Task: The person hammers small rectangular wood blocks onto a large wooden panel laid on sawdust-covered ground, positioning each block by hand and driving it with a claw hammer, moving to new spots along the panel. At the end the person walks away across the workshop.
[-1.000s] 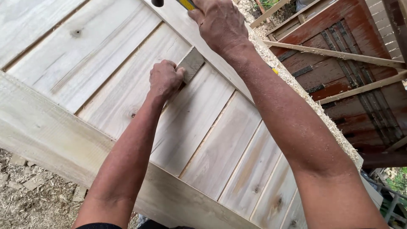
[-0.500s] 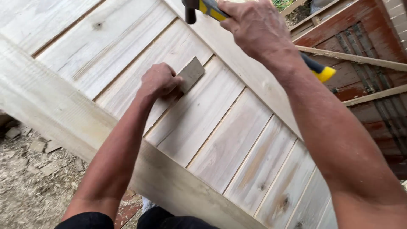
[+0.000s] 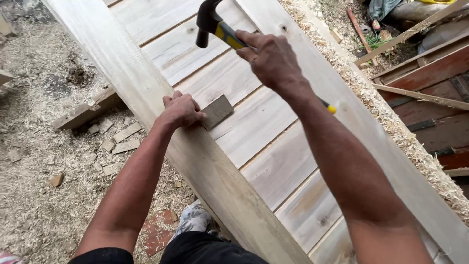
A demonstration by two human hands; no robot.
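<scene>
— What sits at the middle of it?

— A small flat grey wedge of wood (image 3: 216, 111), lying on the pale plank panel (image 3: 273, 146) just beside the long pale timber rail (image 3: 205, 161) that runs along the panel's near edge; the left hand (image 3: 181, 110) is curled shut with its fingertips pinching the wedge's near end, knuckles resting on the rail.

— And the other hand?

— The right hand (image 3: 273, 61) is wrapped tight round the shaft of a black-headed hammer with a yellow and black grip (image 3: 215, 27); the head hangs above the boards, well up the panel from the wedge, and the yellow butt of the handle shows behind the forearm.

— What is the surface like?

— The panel is made of pale, unpainted boards laid edge to edge, with dark knots and thin seams between them; a second broad pale board (image 3: 351, 102) frames the far side, and a ridge of wood shavings (image 3: 391, 112) lies along its outer edge.

— And the place around it?

— Bare ground strewn with sawdust and small wood offcuts (image 3: 117, 139) on the left; a reddish-brown wooden frame (image 3: 430, 78) on the right; possibly a pale shoe (image 3: 193, 220) under the rail, though it is partly hidden.
</scene>
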